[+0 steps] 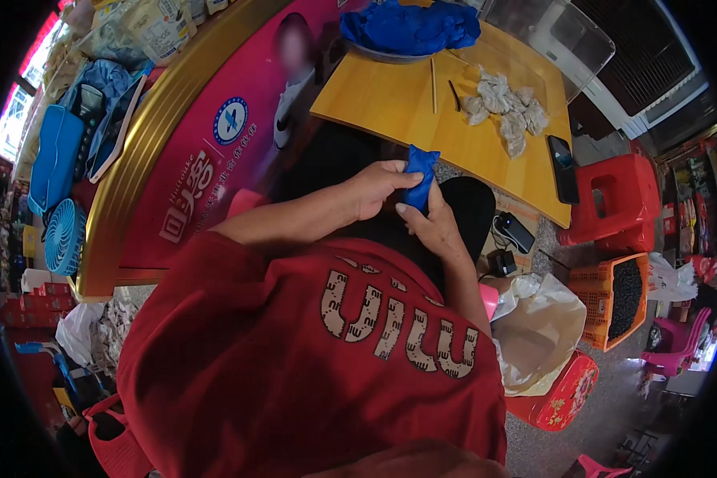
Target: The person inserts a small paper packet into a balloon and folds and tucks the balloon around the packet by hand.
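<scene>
So both hands are on this one little blue packet [419, 177], pretty much mid-frame and a touch above centre, just off the near edge of the table. It looks like thin, crinkly stuff with a bit of sheen, squashed into a narrow, roughly rectangular shape with pointy corners up top. Can't tell what's inside, if anything.

It's standing lengthwise in the frame: long axis runs mostly up and down, top leaning slightly right, with the cornered end aimed at the table. The left hand [376, 190] has its upper left side pinched with thumb and fingers, and the right hand [436, 227] is gripping it lower down and along the right side.

The table [382, 93] is smooth, yellow, wood-look, with straight edges. At its far end, top centre, there's a round, shallow bowl [390, 57] piled with crumpled blue material [422, 28]. Closer in you've got a thin straight pale stick [434, 86], a short dark piece [455, 95] beside it, and a loose heap of wrinkly see-through bags [511, 111]. A flat black phone [563, 169] sits by the right edge.
</scene>
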